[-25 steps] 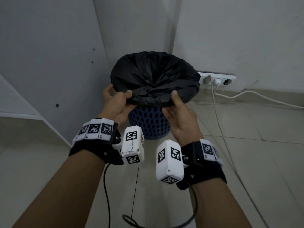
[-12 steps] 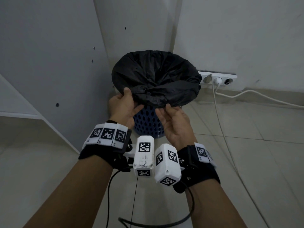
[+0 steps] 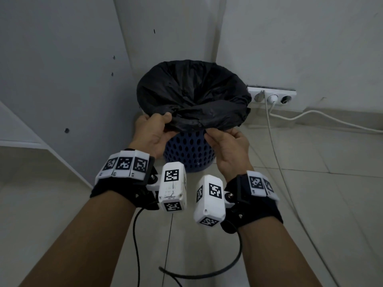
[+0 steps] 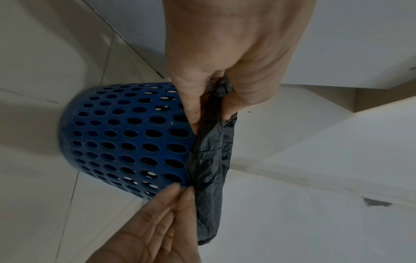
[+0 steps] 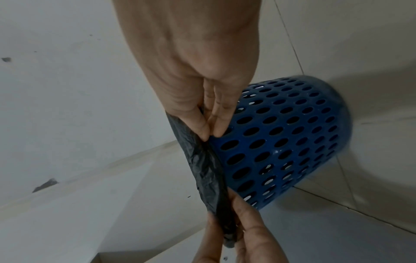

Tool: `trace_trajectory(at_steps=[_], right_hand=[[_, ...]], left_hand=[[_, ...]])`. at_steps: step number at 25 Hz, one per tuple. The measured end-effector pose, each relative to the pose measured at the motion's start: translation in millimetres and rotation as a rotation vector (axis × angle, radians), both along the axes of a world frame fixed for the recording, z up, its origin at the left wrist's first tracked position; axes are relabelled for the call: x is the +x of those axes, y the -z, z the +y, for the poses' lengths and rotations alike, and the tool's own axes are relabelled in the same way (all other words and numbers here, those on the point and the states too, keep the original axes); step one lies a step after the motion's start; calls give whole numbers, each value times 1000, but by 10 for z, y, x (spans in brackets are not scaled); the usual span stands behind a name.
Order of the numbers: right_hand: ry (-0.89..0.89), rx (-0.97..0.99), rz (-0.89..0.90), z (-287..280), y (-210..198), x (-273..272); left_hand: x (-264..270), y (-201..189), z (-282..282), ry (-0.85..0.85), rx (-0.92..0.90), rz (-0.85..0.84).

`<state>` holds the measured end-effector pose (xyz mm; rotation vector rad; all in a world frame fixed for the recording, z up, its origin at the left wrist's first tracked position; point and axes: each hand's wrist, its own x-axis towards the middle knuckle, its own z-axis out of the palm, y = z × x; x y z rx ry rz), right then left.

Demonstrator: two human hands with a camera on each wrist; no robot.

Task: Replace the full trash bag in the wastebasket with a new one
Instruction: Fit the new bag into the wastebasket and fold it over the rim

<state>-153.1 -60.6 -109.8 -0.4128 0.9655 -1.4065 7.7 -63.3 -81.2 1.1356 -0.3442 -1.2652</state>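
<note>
One black trash bag point(image 3: 192, 96) lines one blue perforated wastebasket point(image 3: 189, 154) in the far corner, its crinkled edge folded over the rim. Two hands grasp the near edge — the left hand point(image 3: 152, 132) pinches it at left, the right hand point(image 3: 227, 145) pinches it at right.

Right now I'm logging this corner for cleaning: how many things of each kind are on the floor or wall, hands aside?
Baskets: 1
Trash bags: 1
Socket strips: 1
White cables: 2
Total: 5
</note>
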Motion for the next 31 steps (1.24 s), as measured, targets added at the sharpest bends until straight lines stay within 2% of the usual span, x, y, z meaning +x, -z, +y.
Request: trace_trajectory(at_steps=[5,9,14,21,24,29,31], right_hand=[[-38,89,-250,-37,32,-11],[-41,65,-253,-36,33,39],[40,35,-310,-52,81,-31],[-84,65,-334,-39,-2,-189],[-58,62,-318,-147,37,-185],[-26,50,-133,-232,-42,-175],[-21,-9,-179,-188,-85,-188]], left_hand=[[17,-8,8,55,63,-68],[45,-58,36,115,164,-140],[62,-173,38,156,239,-113],[22,-299,83,150,193,-31],[31,-272,125,140,173,-29],[60,-287,155,141,174,-19],[29,-286,123,126,176,-25]])
